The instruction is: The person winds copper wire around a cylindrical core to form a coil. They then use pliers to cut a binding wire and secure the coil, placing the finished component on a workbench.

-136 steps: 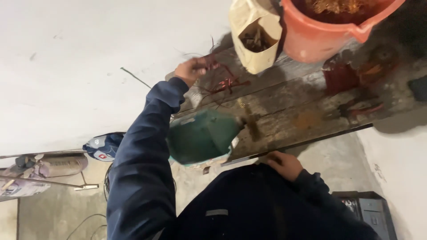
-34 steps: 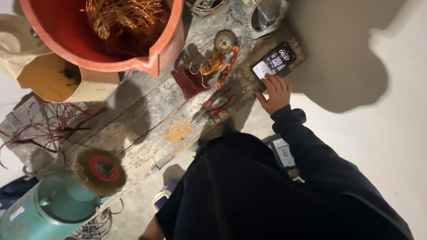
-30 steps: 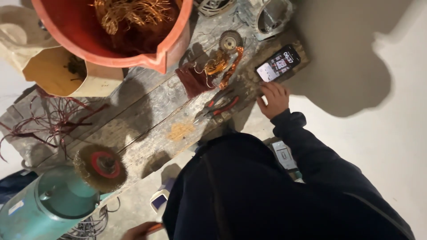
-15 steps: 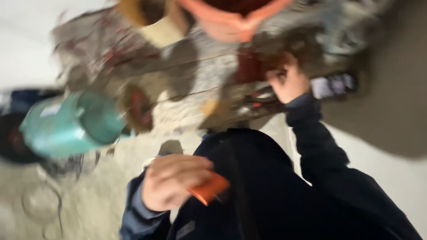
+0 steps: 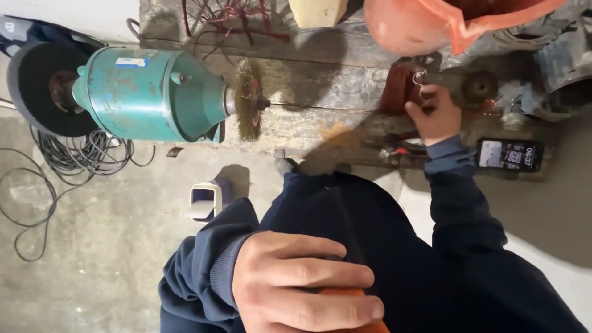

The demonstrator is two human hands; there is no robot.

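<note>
1. The left hand (image 5: 302, 287) is curled tight around an orange handle (image 5: 351, 308), held low and close to the body; only a sliver of it shows, so what tool it belongs to cannot be told.
2. The right hand (image 5: 435, 114) reaches onto the wooden worktop (image 5: 320, 80), fingers pinched on a dark red coil piece (image 5: 399, 89) near the front edge, just under the orange bucket (image 5: 425, 24).
3. A phone (image 5: 509, 154) lies screen-up at the front edge beside the right wrist, easy to glance at.
4. The green grinder (image 5: 148, 95) sits at the worktop's left end, its wire brush wheel (image 5: 246, 98) facing inward.
5. Its cable (image 5: 74, 160) lies coiled on the floor.
</note>
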